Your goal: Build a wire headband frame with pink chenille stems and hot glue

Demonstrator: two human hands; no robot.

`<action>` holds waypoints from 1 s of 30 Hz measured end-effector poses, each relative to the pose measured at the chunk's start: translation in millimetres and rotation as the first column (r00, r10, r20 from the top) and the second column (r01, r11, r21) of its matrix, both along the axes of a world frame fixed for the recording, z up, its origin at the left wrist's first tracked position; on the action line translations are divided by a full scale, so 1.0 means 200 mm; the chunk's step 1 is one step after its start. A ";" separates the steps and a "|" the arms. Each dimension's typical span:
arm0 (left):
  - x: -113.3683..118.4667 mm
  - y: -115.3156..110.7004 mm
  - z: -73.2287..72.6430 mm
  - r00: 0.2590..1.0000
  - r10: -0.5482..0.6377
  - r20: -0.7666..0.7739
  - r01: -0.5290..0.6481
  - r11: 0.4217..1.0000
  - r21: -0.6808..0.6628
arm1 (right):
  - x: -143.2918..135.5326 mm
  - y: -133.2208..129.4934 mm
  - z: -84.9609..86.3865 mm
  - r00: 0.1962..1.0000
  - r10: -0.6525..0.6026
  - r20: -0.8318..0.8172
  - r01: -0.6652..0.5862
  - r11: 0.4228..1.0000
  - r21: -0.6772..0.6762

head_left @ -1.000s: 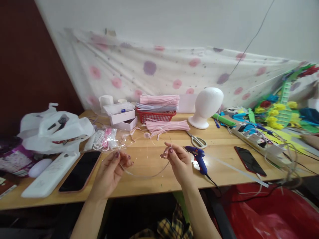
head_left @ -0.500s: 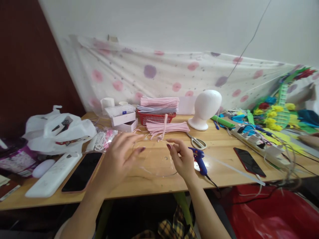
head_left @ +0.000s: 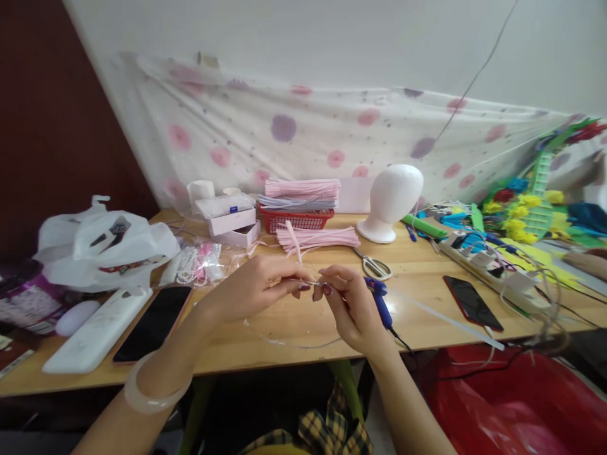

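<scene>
In the head view, the left hand [head_left: 258, 287] and right hand [head_left: 355, 309] meet at the centre of the frame, each pinching a thin wire hoop [head_left: 303, 347] in its fingertips; the hoop's far curve bows toward the lower centre. Left of centre, a small blue label [head_left: 233, 209] on a clear packet [head_left: 208, 205] is too small to read. At far left, dark and red printing on a white plastic bag [head_left: 71, 249] is creased beyond reading.
</scene>
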State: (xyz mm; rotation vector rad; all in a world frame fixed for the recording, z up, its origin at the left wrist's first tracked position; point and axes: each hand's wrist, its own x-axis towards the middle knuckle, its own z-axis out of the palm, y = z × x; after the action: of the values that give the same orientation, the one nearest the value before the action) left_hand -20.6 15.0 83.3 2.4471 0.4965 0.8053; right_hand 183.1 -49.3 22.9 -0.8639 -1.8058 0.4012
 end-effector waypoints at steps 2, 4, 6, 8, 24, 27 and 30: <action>-0.01 -0.01 0.01 0.999 -0.036 0.018 0.037 0.997 -0.070 | 0.00 -0.03 0.03 1.000 0.021 0.022 -0.021 1.000 0.005; -0.01 -0.03 0.02 0.997 -0.061 0.043 0.065 0.993 -0.099 | 0.00 -0.06 0.05 0.998 0.042 0.047 -0.043 0.999 0.015; -0.02 -0.05 0.03 0.995 -0.081 0.062 0.088 0.989 -0.117 | -0.01 -0.09 0.07 0.997 0.053 0.055 -0.055 0.998 0.027; -0.02 -0.07 0.04 0.992 -0.097 0.076 0.107 0.984 -0.143 | -0.01 -0.13 0.08 0.998 0.055 0.044 -0.055 0.998 0.019; -0.08 -0.14 -0.03 0.979 -0.046 0.197 0.083 0.979 -0.185 | 0.03 -0.17 0.10 0.995 0.098 -0.019 -0.097 0.994 0.056; -0.10 -0.13 -0.03 0.974 -0.124 0.188 0.139 0.988 -0.067 | 0.05 -0.16 0.11 0.976 0.218 -0.031 -0.215 0.974 0.077; -0.12 -0.11 -0.04 0.971 -0.141 0.193 0.153 0.987 -0.053 | 0.07 -0.15 0.12 0.969 0.244 -0.040 -0.241 0.967 0.078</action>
State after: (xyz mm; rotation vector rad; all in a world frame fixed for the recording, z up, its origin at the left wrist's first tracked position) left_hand -45.0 -8.0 74.7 2.2863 0.2637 0.9302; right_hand 196.8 -79.2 47.8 -0.5786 -1.8742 0.5056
